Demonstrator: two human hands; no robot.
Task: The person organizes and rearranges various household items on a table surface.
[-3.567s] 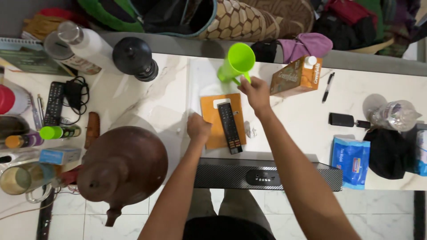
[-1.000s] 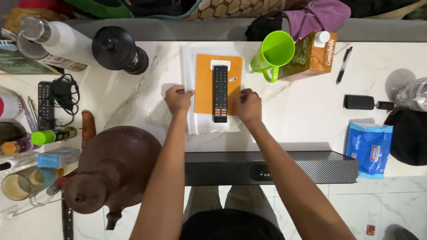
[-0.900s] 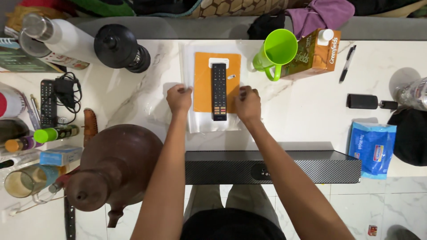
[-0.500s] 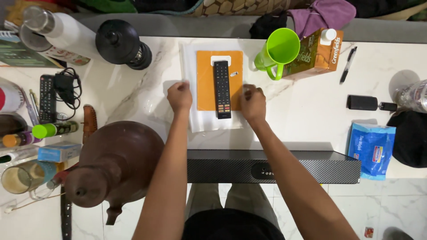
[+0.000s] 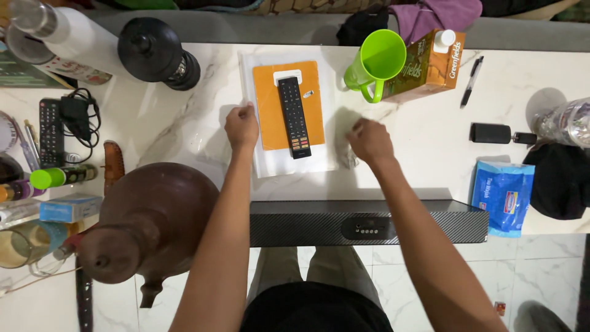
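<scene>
Hands: two [image 5: 242, 126] [image 5: 369, 140]; black remote [image 5: 293, 117]: one.

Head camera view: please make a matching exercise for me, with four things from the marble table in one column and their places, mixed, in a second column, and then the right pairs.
Things:
1. black remote control
2. bright green plastic mug
3. long black soundbar
4. blue flat packet

Places:
A. along the near edge of the white marble table
B. on the orange card, beside the left hand
C. right of the soundbar's end
D. against the orange carton

Pairs: 1-B, 2-D, 3-A, 4-C
</scene>
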